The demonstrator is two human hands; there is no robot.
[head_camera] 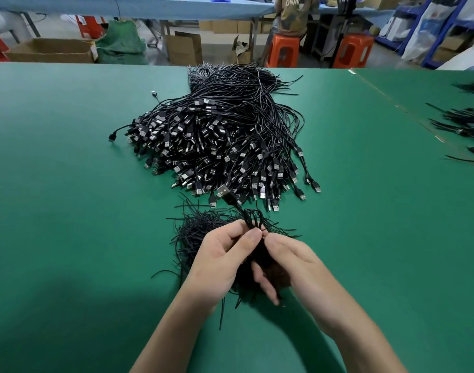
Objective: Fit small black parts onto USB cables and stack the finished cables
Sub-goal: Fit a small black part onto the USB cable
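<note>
Item: coiled USB cable (253, 218), pinched by your left hand (222, 254) and right hand (292, 261) over the black tie pile (192, 232); loosen either pinch and the loops likely spring open.

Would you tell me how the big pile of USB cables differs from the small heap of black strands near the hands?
The big pile is far larger and taller than the small heap. The big pile shows silver plugs; the small heap is plain thin strands. The big pile lies uncovered; the left hand and right hand, pinching a looped cable, partly cover the small heap. Both are black, on the green table.
</note>
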